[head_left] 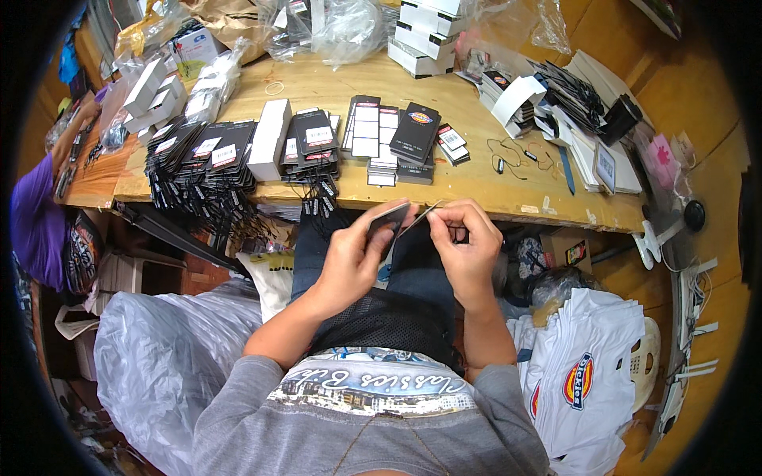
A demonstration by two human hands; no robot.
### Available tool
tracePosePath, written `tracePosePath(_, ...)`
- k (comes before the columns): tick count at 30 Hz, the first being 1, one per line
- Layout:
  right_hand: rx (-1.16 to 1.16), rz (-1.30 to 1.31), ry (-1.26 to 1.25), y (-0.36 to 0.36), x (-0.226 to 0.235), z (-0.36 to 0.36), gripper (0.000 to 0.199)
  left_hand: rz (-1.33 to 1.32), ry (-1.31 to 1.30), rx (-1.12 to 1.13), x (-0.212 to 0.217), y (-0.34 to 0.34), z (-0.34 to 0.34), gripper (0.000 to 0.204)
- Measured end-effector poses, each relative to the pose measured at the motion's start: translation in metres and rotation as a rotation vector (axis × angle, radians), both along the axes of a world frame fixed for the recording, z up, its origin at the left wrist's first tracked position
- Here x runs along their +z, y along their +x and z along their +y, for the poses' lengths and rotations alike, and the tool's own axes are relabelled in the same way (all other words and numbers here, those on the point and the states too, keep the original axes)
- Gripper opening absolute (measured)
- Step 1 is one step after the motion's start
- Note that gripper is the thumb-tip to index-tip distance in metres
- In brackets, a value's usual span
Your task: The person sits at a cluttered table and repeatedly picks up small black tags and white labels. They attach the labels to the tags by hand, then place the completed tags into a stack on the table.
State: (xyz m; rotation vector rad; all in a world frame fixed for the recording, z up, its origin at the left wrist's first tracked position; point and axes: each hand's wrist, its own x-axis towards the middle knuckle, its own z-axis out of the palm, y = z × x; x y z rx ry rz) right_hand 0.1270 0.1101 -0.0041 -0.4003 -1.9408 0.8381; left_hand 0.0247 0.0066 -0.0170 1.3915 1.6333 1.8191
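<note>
My left hand is closed on a dark hang tag, held tilted above my lap just off the table's front edge; whether it is one tag or several stacked together, I cannot tell. My right hand pinches a thin card-like tag, seen almost edge-on, close beside the left hand. Beyond my hands, on the table, lie a stack of black hang tags, white-labelled tags and a small pile of labelled tags. Black string loops lie to their right.
Strung tag bundles hang over the front edge of the wooden table, beside a white box. White boxes stand at the back. A plastic bag and folded white shirts flank me. Another person's purple sleeve shows far left.
</note>
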Motion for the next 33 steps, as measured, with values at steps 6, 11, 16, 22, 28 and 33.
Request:
tracePosePath(6,0.045,0.011,0.071,0.002,0.004,-0.01,0.011,0.117,0.039,0.123,-0.004,-0.002,0.0,0.021)
tracePosePath(11,0.055,-0.019,0.052,0.003,0.006,-0.012,0.01,0.244,-0.026,0.076,-0.002,-0.004,-0.004,0.03)
tracePosePath(16,0.067,-0.054,0.097,0.004,0.007,-0.014,0.01,0.261,0.047,0.147,-0.004,0.001,-0.002,0.031)
tracePosePath(22,0.09,-0.085,0.104,0.006,0.008,-0.014,0.011,0.359,0.059,0.143,-0.004,0.002,-0.002,0.036)
tracePosePath(28,0.074,-0.085,0.041,0.003,0.005,-0.012,0.01,0.439,0.128,0.127,-0.006,0.006,0.001,0.042)
tracePosePath(33,0.035,0.008,0.052,-0.001,0.0,-0.007,0.011,0.248,0.062,0.075,-0.006,0.001,0.002,0.035)
